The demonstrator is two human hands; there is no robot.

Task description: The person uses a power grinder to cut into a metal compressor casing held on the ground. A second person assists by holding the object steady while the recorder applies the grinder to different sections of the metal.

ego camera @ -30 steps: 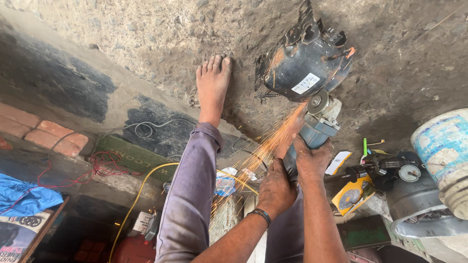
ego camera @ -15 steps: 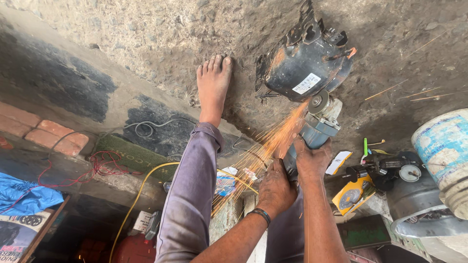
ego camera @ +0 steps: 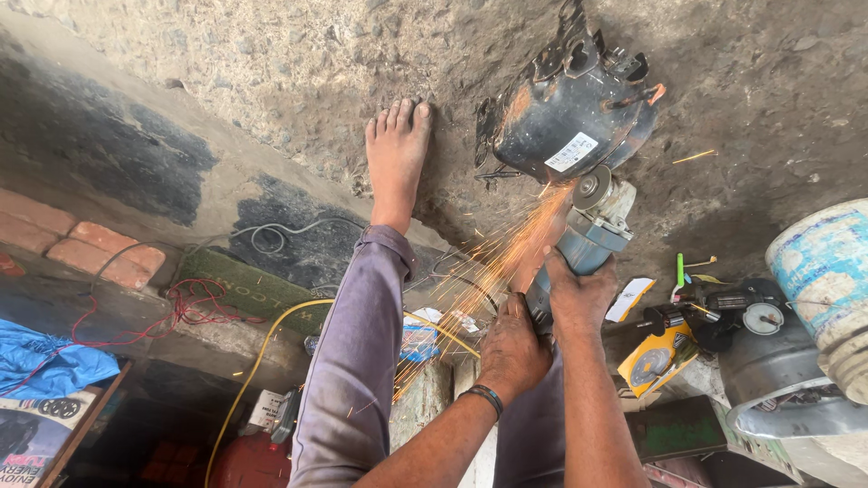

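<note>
- Both fists wrap the angle grinder (ego camera: 586, 237): left hand (ego camera: 514, 348) low, right hand (ego camera: 581, 294) above.
- Disc throwing sparks against the rounded, rusty black compressor (ego camera: 565, 113).
- Rough concrete floor (ego camera: 271, 63).

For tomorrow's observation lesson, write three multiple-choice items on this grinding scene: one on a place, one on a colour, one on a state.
1. Where does the angle grinder's disc meet the work?
A. at the lower edge of the black motor housing
B. on the white bucket
C. on the red bricks

2. What colour is the cable that loops past the trouser leg?
A. green
B. yellow
C. white

3. What is the grinder's state?
A. lying unused on the ground
B. packed in a box
C. held in both hands, throwing sparks

Answers:
1 A: the angle grinder has its disc against the bottom of the black motor housing.
2 B: the cable beside the trouser leg is yellow.
3 C: the left hand and right hand grip it, and sparks fly from the disc.
</note>
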